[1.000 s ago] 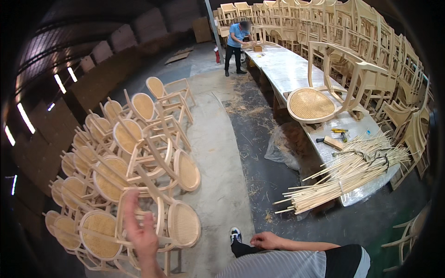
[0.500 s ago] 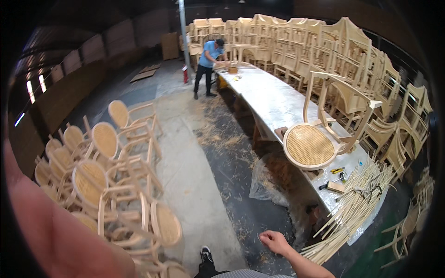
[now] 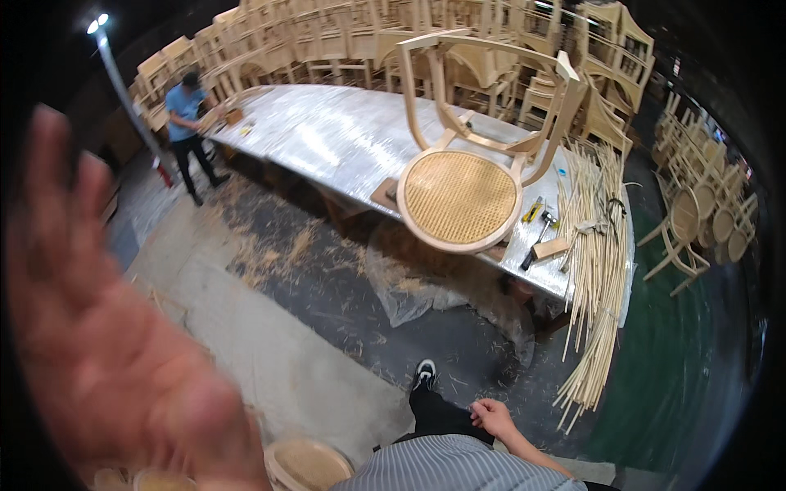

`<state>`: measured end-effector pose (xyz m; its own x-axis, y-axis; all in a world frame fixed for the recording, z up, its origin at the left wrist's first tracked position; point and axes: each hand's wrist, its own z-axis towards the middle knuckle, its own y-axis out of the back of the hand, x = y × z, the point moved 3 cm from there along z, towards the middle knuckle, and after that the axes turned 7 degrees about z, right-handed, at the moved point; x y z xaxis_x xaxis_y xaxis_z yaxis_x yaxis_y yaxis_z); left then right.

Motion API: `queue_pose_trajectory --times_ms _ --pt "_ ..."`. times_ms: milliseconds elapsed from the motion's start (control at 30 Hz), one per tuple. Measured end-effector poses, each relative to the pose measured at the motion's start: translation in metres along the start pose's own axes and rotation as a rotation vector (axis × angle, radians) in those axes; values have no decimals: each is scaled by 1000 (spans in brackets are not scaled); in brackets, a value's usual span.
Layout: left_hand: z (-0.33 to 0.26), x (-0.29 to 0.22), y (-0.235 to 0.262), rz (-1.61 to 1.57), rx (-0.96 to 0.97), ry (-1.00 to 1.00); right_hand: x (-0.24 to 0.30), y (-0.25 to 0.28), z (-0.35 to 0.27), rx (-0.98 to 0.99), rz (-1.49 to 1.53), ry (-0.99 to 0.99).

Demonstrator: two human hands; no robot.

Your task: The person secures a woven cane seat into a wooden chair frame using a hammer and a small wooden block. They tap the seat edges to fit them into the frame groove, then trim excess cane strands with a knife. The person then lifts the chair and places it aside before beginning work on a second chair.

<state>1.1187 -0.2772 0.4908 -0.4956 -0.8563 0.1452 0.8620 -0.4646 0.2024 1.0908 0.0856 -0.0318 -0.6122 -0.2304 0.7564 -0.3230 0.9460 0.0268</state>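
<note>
Hands: my left hand now raised open, blurred, nearer the lens than before; my right hand loosely open, empty, beside my thigh. Round cane-seated pale wooden chair lies untouched on the long silver-covered desk.

Furniture workshop, chair-making line. Long tabletop under a silvery sheet, one unfinished wooden chair with a woven cane seat lying tipped on it. Beside the chair: hand tools, a small wood block, a bundle of pale cane strips hanging over the tabletop end. Bare-wood chair frames stacked high along the back wall, more cane-seat chairs on the right. Wood shavings all over the concrete floor. A second person works at the far end.
</note>
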Motion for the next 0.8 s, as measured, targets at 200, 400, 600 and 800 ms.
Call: queue_pose_trajectory --times_ms 200,400,600,800 --pt "-206 156 -162 -478 209 1025 81 23 100 -133 162 8" --pt "-339 220 -265 -632 569 1539 242 84 199 -397 194 146" --pt "-342 341 -398 -783 639 1480 361 132 279 -679 415 328" --pt "-322 446 -572 -773 691 1288 426 161 359 -999 454 414"
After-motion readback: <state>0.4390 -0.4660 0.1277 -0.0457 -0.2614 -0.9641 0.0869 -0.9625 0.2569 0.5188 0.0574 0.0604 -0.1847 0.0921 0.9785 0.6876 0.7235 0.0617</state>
